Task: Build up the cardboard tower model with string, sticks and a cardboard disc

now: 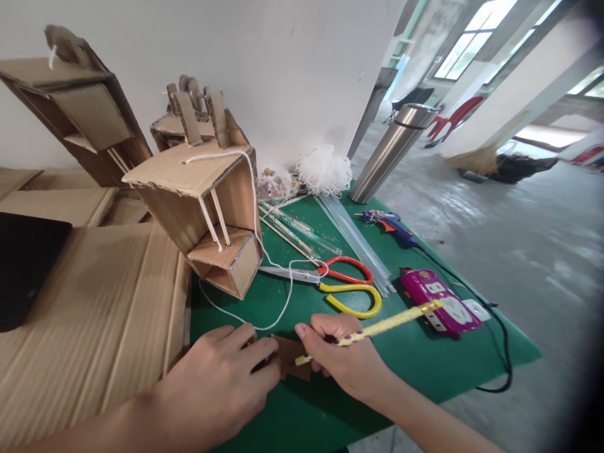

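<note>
My left hand (221,380) presses its fingertips on a small brown cardboard piece (290,355) lying on the green mat (330,409). My right hand (342,355) grips a yellow patterned pencil (391,324) with its tip down on that piece. A white string (278,314) loops across the mat just beyond my left fingers. It runs up to a cardboard model (207,214) with thin sticks.
Scissors (340,283) with red and yellow handles lie behind my hands. A purple power strip (441,302), blue glue gun (389,224), glue sticks (353,236) and steel tumbler (391,154) stand right. Cardboard sheets (94,314) and more cardboard models (80,100) fill the left.
</note>
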Demonstrator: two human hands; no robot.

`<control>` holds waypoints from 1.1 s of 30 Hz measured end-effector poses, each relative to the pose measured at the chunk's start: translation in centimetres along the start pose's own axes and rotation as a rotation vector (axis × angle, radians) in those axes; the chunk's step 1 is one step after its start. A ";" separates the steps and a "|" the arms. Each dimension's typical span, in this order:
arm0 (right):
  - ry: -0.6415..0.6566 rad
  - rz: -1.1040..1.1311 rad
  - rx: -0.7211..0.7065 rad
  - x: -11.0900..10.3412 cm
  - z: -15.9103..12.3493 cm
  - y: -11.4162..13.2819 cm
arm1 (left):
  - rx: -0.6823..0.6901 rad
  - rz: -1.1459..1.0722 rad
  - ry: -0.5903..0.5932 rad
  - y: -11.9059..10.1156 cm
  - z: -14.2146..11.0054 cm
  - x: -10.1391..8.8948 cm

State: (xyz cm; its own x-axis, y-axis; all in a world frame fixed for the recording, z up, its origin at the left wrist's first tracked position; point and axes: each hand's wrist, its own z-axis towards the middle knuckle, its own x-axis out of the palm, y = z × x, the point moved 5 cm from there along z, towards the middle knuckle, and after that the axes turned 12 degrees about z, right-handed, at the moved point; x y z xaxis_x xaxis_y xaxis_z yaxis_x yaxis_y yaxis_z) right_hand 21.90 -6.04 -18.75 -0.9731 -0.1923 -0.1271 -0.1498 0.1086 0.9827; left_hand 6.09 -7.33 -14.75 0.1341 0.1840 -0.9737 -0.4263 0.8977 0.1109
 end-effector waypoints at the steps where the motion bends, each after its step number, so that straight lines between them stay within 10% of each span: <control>1: 0.013 0.000 0.003 0.1 0.0 0.0 | 0.003 0.001 0.001 0.0 0.0 0.0; 17: 0.033 0.023 0.018 0.1 -0.1 0.4 | 0.006 0.018 -0.008 0.0 -0.2 0.2; 26: -0.176 0.419 -0.079 -1.9 0.2 -0.2 | -0.022 -0.031 -0.022 0.2 -0.1 0.2; 33: -0.196 0.056 -0.105 -3.3 -0.7 0.9 | -0.121 -0.146 0.006 0.7 0.0 -0.3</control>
State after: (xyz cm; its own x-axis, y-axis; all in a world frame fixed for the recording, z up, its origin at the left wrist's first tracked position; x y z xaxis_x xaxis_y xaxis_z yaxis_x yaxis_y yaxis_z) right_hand 25.11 -6.01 -17.33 -0.9963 0.0055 -0.0860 -0.0859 0.0100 0.9962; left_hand 5.79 -6.73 -14.39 0.1972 0.0526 -0.9789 -0.5069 0.8602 -0.0559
